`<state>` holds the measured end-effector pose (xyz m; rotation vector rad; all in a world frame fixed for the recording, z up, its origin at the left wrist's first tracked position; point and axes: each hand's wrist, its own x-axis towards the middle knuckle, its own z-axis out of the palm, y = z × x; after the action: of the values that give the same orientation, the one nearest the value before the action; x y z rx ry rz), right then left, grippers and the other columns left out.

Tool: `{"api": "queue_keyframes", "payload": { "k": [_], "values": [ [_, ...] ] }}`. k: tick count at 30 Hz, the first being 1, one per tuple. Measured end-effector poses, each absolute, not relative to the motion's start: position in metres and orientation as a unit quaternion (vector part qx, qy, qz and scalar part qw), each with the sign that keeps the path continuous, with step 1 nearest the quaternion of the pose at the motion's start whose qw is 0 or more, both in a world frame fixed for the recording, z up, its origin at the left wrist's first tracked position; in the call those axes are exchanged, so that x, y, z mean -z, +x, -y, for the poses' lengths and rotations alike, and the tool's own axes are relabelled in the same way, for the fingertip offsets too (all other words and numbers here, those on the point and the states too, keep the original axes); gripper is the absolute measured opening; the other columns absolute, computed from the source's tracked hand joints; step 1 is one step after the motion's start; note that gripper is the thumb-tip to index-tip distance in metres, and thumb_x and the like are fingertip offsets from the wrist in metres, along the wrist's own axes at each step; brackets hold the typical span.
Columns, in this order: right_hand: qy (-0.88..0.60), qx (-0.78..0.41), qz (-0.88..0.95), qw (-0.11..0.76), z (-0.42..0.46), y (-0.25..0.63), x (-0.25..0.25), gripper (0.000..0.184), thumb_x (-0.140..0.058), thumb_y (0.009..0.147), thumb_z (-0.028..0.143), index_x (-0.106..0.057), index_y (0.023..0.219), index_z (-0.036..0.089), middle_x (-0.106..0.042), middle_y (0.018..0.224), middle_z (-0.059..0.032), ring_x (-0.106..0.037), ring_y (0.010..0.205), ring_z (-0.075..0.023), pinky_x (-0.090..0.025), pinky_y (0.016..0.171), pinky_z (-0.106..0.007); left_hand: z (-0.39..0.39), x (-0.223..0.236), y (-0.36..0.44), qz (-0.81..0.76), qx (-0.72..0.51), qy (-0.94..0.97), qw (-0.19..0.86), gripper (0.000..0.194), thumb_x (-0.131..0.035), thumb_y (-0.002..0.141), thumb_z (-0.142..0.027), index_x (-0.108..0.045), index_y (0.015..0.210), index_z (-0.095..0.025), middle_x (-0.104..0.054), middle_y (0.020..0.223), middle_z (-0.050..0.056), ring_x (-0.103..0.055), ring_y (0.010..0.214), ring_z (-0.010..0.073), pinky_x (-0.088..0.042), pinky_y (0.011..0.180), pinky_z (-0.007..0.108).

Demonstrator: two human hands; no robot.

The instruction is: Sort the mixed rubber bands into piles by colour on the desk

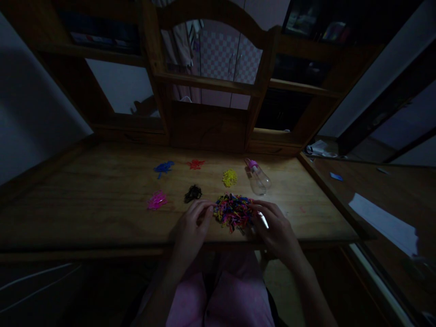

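While both hands worked at the mixed heap [233, 210] of small coloured pieces, the head view showed it near the front edge of the desk [102, 213], between them. The left hand [190, 229] had its thumb and forefinger drawn together at the heap's left edge; whether they pinched a piece, I could not tell. The right hand [277, 227] had its fingers curled against the right edge, and their grip, too, was unclear in the dim light. Handling such tangled bits seemed to call for light fingertips at the rim, teasing one piece loose at a time, with the other hand steadying the heap so that nothing scattered or slid off the front.

Counted, there were two hands, one mixed heap and five single-colour piles: blue [163, 167], red [195, 164], yellow [229, 177], pink [157, 200] and black [193, 193]. One clear bottle [260, 180] with a pink top lay just beyond the heap. The pieces themselves overlapped too much and were too small to number.
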<state>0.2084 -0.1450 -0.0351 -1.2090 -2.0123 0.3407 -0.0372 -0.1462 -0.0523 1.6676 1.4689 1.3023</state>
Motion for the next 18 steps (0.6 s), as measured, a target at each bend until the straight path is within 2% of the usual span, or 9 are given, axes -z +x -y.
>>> {"api": "queue_keyframes", "payload": {
  "k": [9,15,18],
  "values": [
    [-0.503,-0.109,0.773,0.371,0.146,0.219,0.036,0.019,-0.052,0.093,0.019,-0.064,0.107,0.024,-0.062,0.113,-0.0099,-0.059,0.107,-0.0246,-0.051,0.089,-0.040,0.145,0.053,-0.038,-0.552,-0.477,0.633,0.260,0.022,-0.049,0.095,-0.030,-0.069,0.103,-0.023,-0.067,0.108,0.004,-0.062,0.104,0.0196,-0.047,0.093,0.030],
    [-0.500,-0.090,0.786,0.352,0.142,0.219,0.041,0.024,-0.052,0.093,0.017,-0.065,0.112,0.023,-0.061,0.115,-0.0098,-0.058,0.107,-0.0231,-0.049,0.090,-0.038,0.145,0.056,-0.038,-0.549,-0.478,0.628,0.276,0.021,-0.049,0.096,-0.032,-0.068,0.100,-0.023,-0.066,0.108,0.004,-0.061,0.105,0.0189,-0.047,0.092,0.029],
    [-0.506,-0.074,0.790,0.338,0.140,0.216,0.043,0.022,-0.051,0.094,0.017,-0.067,0.109,0.022,-0.064,0.107,-0.0099,-0.059,0.101,-0.0230,-0.050,0.085,-0.036,0.145,0.055,-0.038,-0.547,-0.479,0.630,0.274,0.021,-0.049,0.096,-0.032,-0.067,0.099,-0.023,-0.066,0.107,0.004,-0.061,0.104,0.0188,-0.047,0.092,0.029]
  ]
}}
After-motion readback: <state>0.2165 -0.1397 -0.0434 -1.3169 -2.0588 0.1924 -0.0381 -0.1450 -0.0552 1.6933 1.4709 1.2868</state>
